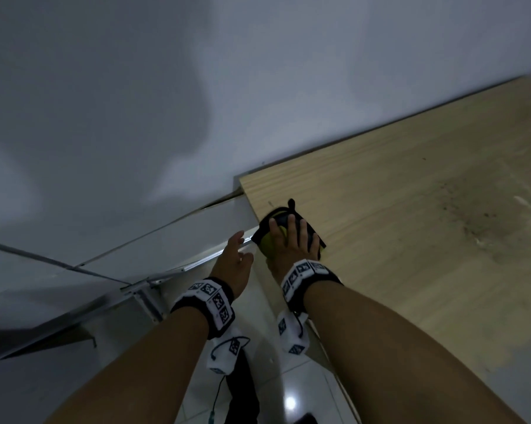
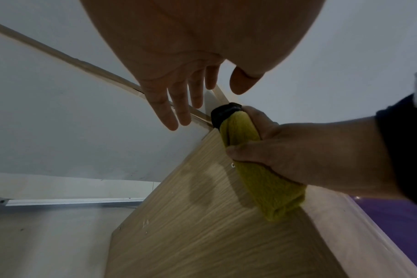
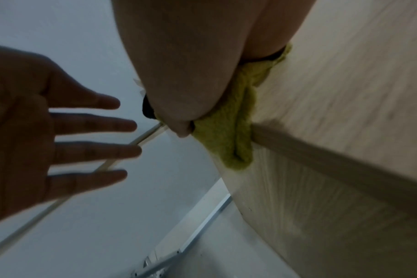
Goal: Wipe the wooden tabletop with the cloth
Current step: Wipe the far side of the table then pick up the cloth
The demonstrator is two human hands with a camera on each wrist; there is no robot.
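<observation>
The wooden tabletop (image 1: 410, 185) runs from the centre to the right. A yellow-green cloth (image 1: 273, 241) with a black edge lies bunched on its left edge, partly hanging over the side. My right hand (image 1: 288, 229) grips it, fingers spread on top and thumb curled round it below the edge. In the left wrist view the cloth (image 2: 262, 184) shows inside my right hand (image 2: 286, 148). The right wrist view has the cloth (image 3: 226, 139) draped over the edge. My left hand (image 1: 238, 249) hovers left of the table, fingers straight, holding nothing.
A dark smudged patch (image 1: 472, 215) marks the tabletop to the right of the cloth. A white wall (image 1: 166, 117) lies behind and to the left. A metal rail (image 1: 166, 272) runs below my left hand. Glossy floor tiles (image 1: 291, 399) show beneath my arms.
</observation>
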